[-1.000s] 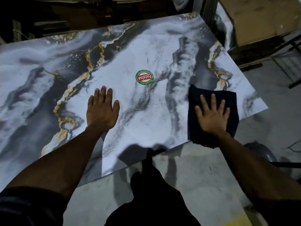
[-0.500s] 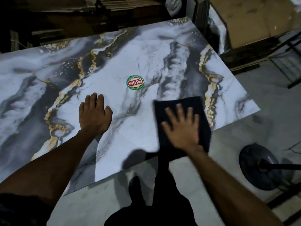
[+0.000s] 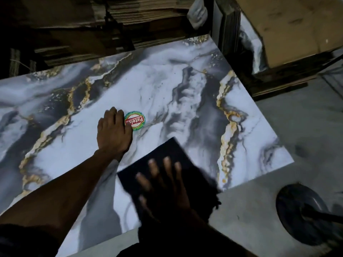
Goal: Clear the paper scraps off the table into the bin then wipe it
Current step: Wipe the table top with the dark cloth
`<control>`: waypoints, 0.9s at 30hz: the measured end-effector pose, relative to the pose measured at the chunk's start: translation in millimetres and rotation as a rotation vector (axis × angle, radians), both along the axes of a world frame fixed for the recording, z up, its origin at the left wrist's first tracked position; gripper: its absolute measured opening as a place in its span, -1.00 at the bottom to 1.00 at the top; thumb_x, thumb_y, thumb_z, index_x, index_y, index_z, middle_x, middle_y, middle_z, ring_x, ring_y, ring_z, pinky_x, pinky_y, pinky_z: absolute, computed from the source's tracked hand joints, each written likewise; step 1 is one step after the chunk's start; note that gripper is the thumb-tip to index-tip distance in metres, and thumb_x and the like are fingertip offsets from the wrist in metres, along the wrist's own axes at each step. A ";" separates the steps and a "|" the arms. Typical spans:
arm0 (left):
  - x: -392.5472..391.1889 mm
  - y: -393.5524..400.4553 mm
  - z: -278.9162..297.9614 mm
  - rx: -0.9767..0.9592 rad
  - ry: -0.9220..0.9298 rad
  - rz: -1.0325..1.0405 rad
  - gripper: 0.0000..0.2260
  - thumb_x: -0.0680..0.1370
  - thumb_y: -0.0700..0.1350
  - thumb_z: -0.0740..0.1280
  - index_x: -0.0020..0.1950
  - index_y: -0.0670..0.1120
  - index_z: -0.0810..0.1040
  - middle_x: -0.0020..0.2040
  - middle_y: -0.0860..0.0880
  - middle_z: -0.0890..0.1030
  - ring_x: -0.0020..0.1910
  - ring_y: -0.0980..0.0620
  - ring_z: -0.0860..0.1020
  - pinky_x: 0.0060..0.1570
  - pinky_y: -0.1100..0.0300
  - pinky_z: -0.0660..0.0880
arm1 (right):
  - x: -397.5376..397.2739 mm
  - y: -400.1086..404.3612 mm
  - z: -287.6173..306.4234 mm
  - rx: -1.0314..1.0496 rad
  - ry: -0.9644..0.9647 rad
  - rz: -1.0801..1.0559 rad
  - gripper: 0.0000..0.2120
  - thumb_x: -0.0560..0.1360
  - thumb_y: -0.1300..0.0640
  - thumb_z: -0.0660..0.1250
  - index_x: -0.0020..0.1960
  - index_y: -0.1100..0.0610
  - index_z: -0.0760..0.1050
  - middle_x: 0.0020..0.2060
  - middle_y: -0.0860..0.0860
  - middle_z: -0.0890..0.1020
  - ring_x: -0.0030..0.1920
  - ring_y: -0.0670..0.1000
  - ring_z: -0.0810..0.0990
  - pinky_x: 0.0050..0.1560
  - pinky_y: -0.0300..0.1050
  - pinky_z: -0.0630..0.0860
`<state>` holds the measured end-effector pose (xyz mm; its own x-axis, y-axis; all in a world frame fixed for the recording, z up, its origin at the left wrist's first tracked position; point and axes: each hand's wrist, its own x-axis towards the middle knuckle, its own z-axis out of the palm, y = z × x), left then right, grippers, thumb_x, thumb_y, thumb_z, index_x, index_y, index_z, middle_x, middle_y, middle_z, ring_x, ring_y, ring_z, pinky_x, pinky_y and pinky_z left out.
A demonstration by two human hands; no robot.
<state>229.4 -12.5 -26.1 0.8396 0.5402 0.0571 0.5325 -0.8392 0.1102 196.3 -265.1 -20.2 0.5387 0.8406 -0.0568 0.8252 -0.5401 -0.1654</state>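
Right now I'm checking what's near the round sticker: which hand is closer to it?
Left. The left hand lies flat, its fingers touching the round sticker. The right hand presses the dark cloth nearer the table's front edge.

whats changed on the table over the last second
The right hand has swept the dark cloth leftward along the near edge of the marble table, from its right corner towards the middle. The left hand stays flat on the table, now touching the round sticker. No scraps visible.

left hand (image 3: 114, 133) flat, right hand (image 3: 163, 184) splayed, blurred
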 end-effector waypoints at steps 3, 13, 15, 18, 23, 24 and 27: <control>10.4 7.1 -0.4 -0.078 0.052 0.089 -0.38 0.57 0.15 -0.02 0.51 -0.22 0.22 0.52 -0.27 0.22 0.50 -0.29 0.17 0.42 -0.19 0.14 | 27.2 2.6 -5.3 0.057 0.020 0.201 -0.48 0.55 -0.27 0.13 0.48 -0.18 0.30 0.55 0.05 0.23 0.54 0.32 0.11 0.45 0.39 0.09; 13.7 8.0 -1.2 -0.154 0.017 0.212 -0.35 0.59 0.21 -0.09 0.57 -0.14 0.12 0.59 -0.15 0.10 0.58 -0.13 0.03 0.52 -0.06 0.01 | 312.6 17.1 7.6 -0.209 0.043 -0.413 -0.41 0.57 -0.35 -0.16 0.56 -0.26 -0.13 0.60 0.01 -0.10 0.56 0.32 -0.16 0.49 0.37 -0.18; 14.1 7.3 -1.3 -0.160 0.016 0.205 -0.36 0.59 0.21 -0.08 0.57 -0.13 0.12 0.59 -0.14 0.10 0.58 -0.11 0.02 0.52 -0.04 0.01 | 306.0 28.2 6.8 -0.218 0.032 -0.407 -0.41 0.58 -0.32 -0.15 0.57 -0.23 -0.09 0.60 0.06 -0.07 0.55 0.35 -0.13 0.47 0.41 -0.14; 15.6 8.6 -2.6 -0.138 0.006 0.263 -0.40 0.60 0.15 -0.04 0.54 -0.18 0.18 0.56 -0.20 0.17 0.55 -0.18 0.11 0.49 -0.10 0.09 | 225.7 39.9 -2.4 -0.106 -0.072 -0.011 -0.43 0.55 -0.23 -0.01 0.54 -0.16 0.18 0.56 0.14 0.17 0.51 0.43 0.07 0.42 0.46 0.02; 14.6 11.2 -3.6 -0.116 0.047 0.484 -0.41 0.62 0.10 -0.09 0.51 -0.27 0.18 0.53 -0.29 0.18 0.52 -0.27 0.12 0.46 -0.16 0.11 | 132.3 21.7 -23.1 -0.113 -0.337 0.815 -0.51 0.66 -0.06 0.01 0.57 -0.15 0.07 0.55 0.06 0.22 0.49 0.35 0.22 0.38 0.37 0.31; 15.1 10.9 -4.0 -0.114 0.042 0.495 -0.40 0.62 0.10 -0.11 0.52 -0.27 0.17 0.54 -0.28 0.17 0.53 -0.26 0.10 0.47 -0.15 0.09 | 139.4 27.4 -22.2 -0.104 -0.289 0.867 -0.50 0.65 -0.16 0.02 0.57 -0.19 0.07 0.57 0.06 0.18 0.50 0.35 0.19 0.43 0.38 0.20; 17.1 10.7 -3.0 -0.147 -0.007 0.538 -0.40 0.61 0.07 -0.10 0.53 -0.28 0.17 0.54 -0.27 0.18 0.54 -0.25 0.11 0.48 -0.13 0.09 | 184.9 67.0 -10.9 -0.075 -0.057 0.858 -0.46 0.58 -0.28 0.05 0.53 -0.23 0.15 0.57 0.05 0.14 0.53 0.36 0.08 0.48 0.37 -0.04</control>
